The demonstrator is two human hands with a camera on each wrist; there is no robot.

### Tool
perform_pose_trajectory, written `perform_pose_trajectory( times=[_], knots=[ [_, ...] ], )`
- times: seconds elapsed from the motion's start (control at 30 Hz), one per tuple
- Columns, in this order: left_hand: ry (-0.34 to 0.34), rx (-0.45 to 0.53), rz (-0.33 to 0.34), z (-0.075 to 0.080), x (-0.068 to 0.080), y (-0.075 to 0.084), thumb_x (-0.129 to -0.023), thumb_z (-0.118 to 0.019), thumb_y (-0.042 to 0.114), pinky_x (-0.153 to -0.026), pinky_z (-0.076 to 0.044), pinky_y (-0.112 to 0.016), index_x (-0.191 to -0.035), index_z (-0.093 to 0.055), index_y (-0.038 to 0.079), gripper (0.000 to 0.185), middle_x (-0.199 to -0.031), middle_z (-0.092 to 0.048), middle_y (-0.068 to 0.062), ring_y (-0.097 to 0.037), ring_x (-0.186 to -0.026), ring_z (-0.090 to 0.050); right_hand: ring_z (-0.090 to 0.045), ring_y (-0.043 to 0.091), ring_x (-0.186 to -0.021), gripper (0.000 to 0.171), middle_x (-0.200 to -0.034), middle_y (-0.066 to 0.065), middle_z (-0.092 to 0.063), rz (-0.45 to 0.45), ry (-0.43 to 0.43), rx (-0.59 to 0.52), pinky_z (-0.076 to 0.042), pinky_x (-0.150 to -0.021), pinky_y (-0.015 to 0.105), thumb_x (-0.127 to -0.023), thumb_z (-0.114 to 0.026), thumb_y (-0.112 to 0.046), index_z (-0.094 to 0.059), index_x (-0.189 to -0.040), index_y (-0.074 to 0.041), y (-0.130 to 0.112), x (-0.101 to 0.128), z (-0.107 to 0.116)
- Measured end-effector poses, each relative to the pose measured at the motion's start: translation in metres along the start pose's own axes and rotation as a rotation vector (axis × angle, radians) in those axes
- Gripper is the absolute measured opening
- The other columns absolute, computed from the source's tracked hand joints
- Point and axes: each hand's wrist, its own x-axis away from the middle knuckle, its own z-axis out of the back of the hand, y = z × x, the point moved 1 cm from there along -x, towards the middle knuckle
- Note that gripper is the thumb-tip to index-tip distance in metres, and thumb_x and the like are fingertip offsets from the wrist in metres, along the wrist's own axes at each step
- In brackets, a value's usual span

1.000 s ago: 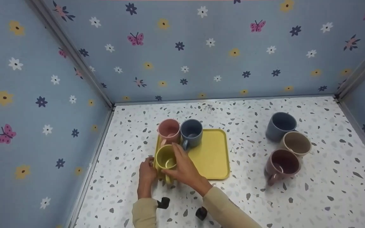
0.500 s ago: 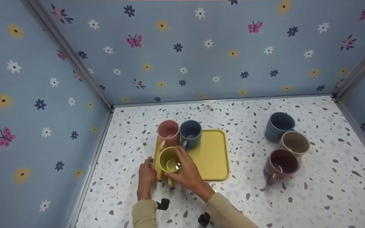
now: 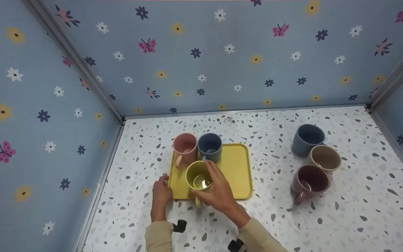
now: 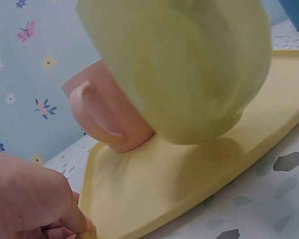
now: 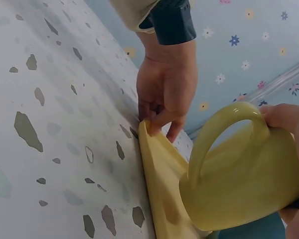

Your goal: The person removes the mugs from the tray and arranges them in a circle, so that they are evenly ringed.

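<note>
Honestly, I'm not making out any readable text from the head view or either wrist view; no labels, brands, numbers or signs are showing up legibly.

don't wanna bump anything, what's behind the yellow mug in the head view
Behind the yellow mug, a pink mug and a blue mug stand on the yellow tray. The blue mug's handle is partly covered; its lower end can't be seen there.

Two plain beige sleeves (image 3: pixel 158 236) are worn, each with a small dark boxy device (image 5: pixel 174 22) near its end.
</note>
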Motion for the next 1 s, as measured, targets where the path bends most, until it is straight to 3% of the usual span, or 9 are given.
perform_pose_trajectory(
  times=[0.17, 0.67, 0.87, 1.0],
  knots=[
    [-0.026, 0.013, 0.034, -0.001, 0.000, 0.000, -0.086, -0.038, -0.006, -0.088, -0.044, -0.044, -0.131, -0.051, -0.002, 0.047, -0.108, -0.057, -0.022, -0.031, -0.098, -0.053, -0.039, 0.029, -0.137, 0.099, -0.150, 0.017, -0.037, -0.039, 0.017, -0.025, -0.033, -0.110, 0.042, -0.068, -0.084, -0.039, -0.035, -0.146, -0.002, 0.001, 0.001, 0.017],
    [0.013, 0.018, -0.008, 0.002, 0.002, 0.001, -0.085, -0.039, -0.006, -0.084, -0.044, -0.045, -0.127, -0.054, -0.003, 0.044, -0.103, -0.057, -0.023, -0.033, -0.094, -0.054, -0.045, 0.030, -0.131, 0.096, -0.144, 0.018, -0.044, -0.142, 0.211, -0.014, -0.035, -0.109, 0.043, -0.065, -0.087, -0.028, -0.039, -0.143, 0.000, 0.011, -0.003, 0.076],
    [0.020, 0.007, -0.020, 0.002, 0.004, 0.002, -0.085, -0.040, -0.008, -0.083, -0.046, -0.045, -0.127, -0.053, -0.004, 0.044, -0.104, -0.058, -0.024, -0.033, -0.093, -0.055, -0.052, 0.027, -0.122, 0.096, -0.138, 0.012, -0.051, -0.157, 0.245, -0.004, -0.040, -0.102, 0.046, -0.063, -0.088, -0.029, -0.040, -0.144, -0.008, 0.020, -0.001, 0.092],
    [0.013, 0.000, -0.010, 0.002, 0.004, 0.004, -0.085, -0.040, -0.008, -0.083, -0.045, -0.044, -0.127, -0.053, -0.004, 0.044, -0.104, -0.057, -0.024, -0.032, -0.093, -0.054, -0.048, 0.028, -0.127, 0.096, -0.141, 0.013, -0.048, -0.201, 0.264, 0.014, -0.036, -0.107, 0.045, -0.063, -0.088, -0.027, -0.040, -0.143, -0.005, 0.026, 0.005, 0.101]
  ],
)
